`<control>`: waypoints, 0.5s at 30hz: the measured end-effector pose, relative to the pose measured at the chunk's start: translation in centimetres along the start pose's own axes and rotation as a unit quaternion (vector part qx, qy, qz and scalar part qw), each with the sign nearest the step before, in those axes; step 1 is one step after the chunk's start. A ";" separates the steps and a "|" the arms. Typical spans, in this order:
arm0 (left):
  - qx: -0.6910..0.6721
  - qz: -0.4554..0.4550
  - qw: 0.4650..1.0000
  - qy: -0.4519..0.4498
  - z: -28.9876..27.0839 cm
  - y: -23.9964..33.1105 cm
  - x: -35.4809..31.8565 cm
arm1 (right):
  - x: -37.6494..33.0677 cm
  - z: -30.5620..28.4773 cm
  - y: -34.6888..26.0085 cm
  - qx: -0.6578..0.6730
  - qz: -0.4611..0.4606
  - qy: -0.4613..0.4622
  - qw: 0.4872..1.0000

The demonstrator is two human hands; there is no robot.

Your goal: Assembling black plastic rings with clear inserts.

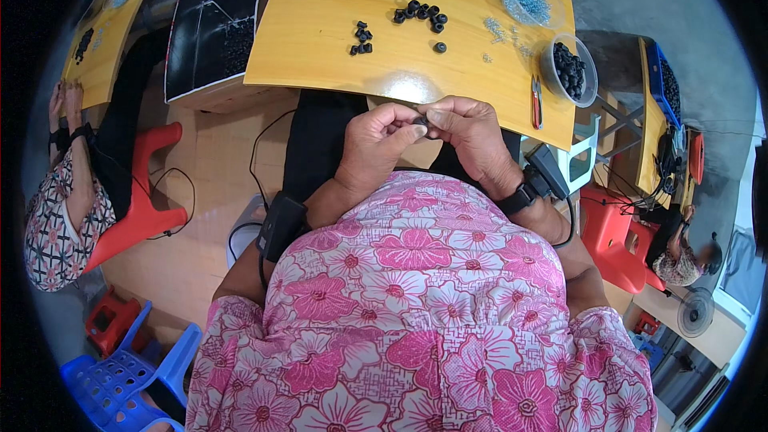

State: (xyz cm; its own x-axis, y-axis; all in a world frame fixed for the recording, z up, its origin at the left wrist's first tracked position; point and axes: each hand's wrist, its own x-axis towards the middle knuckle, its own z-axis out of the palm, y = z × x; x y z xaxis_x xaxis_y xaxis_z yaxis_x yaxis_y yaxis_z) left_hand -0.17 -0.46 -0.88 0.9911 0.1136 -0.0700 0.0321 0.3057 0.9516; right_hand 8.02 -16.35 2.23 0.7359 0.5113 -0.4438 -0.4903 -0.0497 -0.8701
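Your left hand (pixel 374 146) and right hand (pixel 470 138) meet at the fingertips just below the yellow table (pixel 320 40) edge, both pinching what looks like a small black ring (pixel 420 121), more black rings (pixel 418 14) loose on the tabletop, red-handled pliers (pixel 536 102) beside a clear tub (pixel 569 70).

left hand (pixel 376 144) + right hand (pixel 472 136): fingers pinch small black ring (pixel 420 121) | yellow table (pixel 320 40): loose black rings (pixel 418 14)

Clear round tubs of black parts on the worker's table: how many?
1: the clear tub at the table's right edge, beside the red-handled pliers. Others may lie outside the view.
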 end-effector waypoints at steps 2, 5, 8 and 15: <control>-0.007 0.000 1.000 -0.005 0.0 -0.1 0.0 | 0.2 -0.1 0.1 0.032 0.021 -0.007 0.999; -0.003 -0.001 1.000 -0.013 -0.3 -0.1 0.0 | 0.3 -0.1 0.0 0.075 0.050 -0.012 0.996; 0.002 -0.004 1.000 -0.020 -0.4 -0.2 -0.1 | 0.3 -0.6 0.0 0.124 0.069 -0.052 0.989; 0.039 0.040 0.998 -0.014 -0.2 0.7 -0.1 | 0.9 -1.9 1.0 0.187 0.103 -0.172 0.962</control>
State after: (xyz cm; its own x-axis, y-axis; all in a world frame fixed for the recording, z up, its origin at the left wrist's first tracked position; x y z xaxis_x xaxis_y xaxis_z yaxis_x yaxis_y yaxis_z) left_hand -0.24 -0.08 -0.28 0.9940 0.1080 0.0154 -0.0393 0.2222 0.9742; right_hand 9.04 -17.54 0.59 0.4384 0.7800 -0.4465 -0.7902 0.0978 -0.6050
